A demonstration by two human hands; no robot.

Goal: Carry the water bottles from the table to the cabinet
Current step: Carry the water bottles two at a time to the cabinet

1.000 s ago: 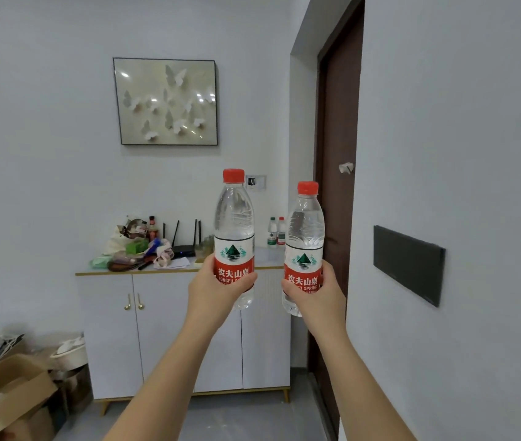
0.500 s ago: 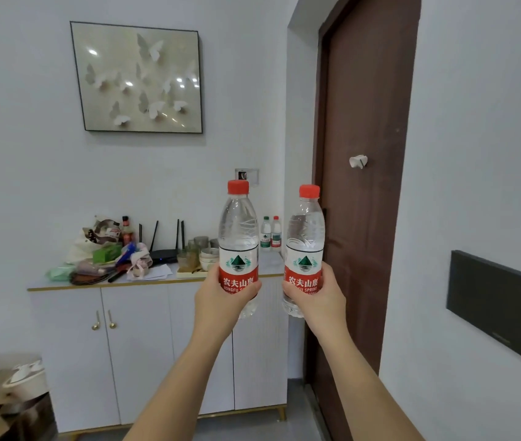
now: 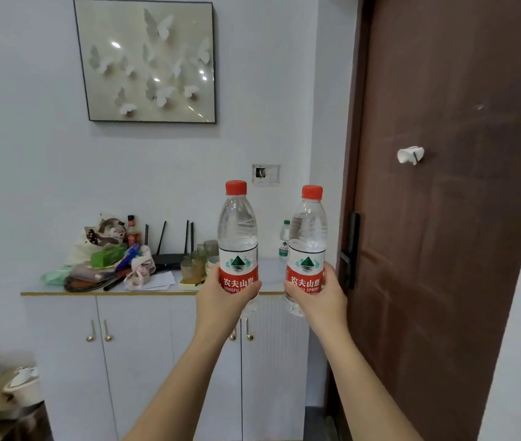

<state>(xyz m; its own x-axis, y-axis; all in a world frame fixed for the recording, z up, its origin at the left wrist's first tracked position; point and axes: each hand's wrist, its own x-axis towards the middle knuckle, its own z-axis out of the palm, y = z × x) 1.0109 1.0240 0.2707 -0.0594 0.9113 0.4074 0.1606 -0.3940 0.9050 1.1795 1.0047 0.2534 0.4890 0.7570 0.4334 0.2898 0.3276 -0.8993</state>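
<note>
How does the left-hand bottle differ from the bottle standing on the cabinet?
The left-hand bottle has a red cap and label; the cabinet bottle has green ones. The left hand grips the first in the air; the second stands on the cabinet. Both are clear, capped and upright.

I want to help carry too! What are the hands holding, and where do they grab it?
The left hand grips one water bottle round its red label; the right hand grips the other bottle the same way.
</note>
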